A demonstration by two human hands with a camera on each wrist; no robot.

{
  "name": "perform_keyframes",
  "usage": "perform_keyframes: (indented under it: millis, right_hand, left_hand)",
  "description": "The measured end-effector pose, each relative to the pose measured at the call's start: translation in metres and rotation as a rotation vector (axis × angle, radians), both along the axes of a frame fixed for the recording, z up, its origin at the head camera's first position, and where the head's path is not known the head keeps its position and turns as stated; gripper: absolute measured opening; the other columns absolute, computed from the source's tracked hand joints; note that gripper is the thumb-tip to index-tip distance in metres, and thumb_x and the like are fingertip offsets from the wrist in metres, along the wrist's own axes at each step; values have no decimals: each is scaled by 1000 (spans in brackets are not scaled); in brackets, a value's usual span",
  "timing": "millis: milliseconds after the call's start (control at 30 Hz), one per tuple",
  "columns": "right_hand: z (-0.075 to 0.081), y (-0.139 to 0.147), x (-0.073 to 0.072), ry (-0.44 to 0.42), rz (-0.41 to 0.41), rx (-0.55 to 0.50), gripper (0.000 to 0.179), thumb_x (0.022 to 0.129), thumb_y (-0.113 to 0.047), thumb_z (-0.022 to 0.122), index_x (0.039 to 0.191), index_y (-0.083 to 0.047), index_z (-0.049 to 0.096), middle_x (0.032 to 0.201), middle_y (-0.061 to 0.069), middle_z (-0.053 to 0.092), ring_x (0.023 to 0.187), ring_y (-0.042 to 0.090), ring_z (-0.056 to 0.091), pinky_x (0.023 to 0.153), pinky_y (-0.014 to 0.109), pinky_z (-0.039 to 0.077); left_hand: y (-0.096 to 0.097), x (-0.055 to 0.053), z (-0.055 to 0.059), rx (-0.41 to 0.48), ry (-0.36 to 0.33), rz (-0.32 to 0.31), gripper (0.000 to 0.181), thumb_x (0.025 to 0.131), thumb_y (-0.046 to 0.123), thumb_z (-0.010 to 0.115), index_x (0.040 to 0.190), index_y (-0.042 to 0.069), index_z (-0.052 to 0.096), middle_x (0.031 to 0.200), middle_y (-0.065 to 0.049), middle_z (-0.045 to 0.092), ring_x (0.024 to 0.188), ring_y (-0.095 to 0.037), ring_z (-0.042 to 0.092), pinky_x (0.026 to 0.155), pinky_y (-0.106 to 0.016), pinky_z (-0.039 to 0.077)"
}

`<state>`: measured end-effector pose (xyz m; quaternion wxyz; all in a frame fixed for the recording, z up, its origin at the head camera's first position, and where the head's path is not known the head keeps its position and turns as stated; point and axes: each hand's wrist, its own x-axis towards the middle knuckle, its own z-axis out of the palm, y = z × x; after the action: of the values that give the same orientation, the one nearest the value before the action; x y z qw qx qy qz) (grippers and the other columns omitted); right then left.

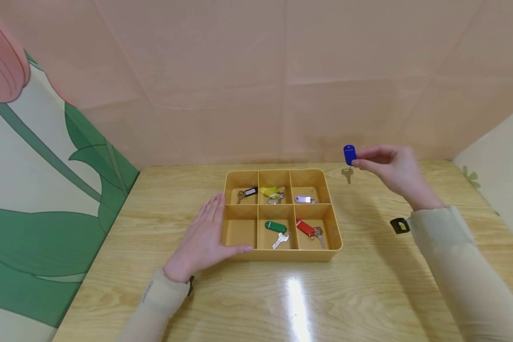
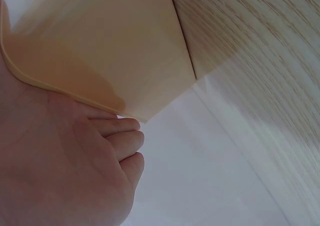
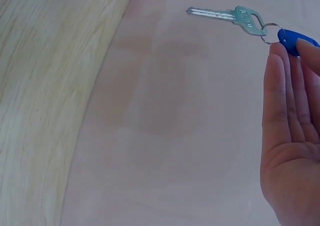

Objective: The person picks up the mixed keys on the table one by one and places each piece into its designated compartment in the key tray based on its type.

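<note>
My right hand (image 1: 395, 173) pinches a blue key tag (image 1: 349, 155) between thumb and fingers, in the air right of the tan compartment tray (image 1: 282, 255). A silver key (image 3: 245, 19) hangs from the tag by a ring. At the tray's left side lies my left hand (image 1: 205, 242), its straight fingers against the outer wall and its thumb at the front rim. The front left compartment holds nothing. Tagged keys lie in the others: a black tag (image 1: 251, 191), yellow tag (image 1: 268, 192) and white tag (image 1: 303, 199) at the back, a green tag (image 1: 275, 226) and red tag (image 1: 305, 227) in front.
The tray stands on a light wooden table (image 1: 256, 294), near its back edge. Behind rises a pinkish covered wall (image 1: 222, 95). A panel with painted green leaves (image 1: 38, 237) flanks the left side; a pale wall (image 1: 504, 156) stands at right.
</note>
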<state>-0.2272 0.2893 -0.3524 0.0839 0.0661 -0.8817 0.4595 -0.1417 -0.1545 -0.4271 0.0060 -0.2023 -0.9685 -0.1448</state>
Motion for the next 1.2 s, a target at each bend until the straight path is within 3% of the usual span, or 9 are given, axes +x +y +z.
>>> perform_keyframes:
  millis: [333,1200]
  right_hand:
    - [6,-5,4,1,-7,2,40,89,-37,81,115,-6,76,99,-10,76,88,4,69,73,13,53]
    - [33,-42,29,62,103,-76,27,91,-23,80,111,-6,76,103,0,77,88,12,73,77,19,57]
  left_hand:
    - [1,1,0,1,-19,4,131,79,85,57,162,3,-2,168,-10,-7,153,-21,-8,123,-39,1]
    - [1,2,0,4,-18,8,131,79,86,56,162,1,2,167,-11,-7,153,-22,-8,123,-39,2]
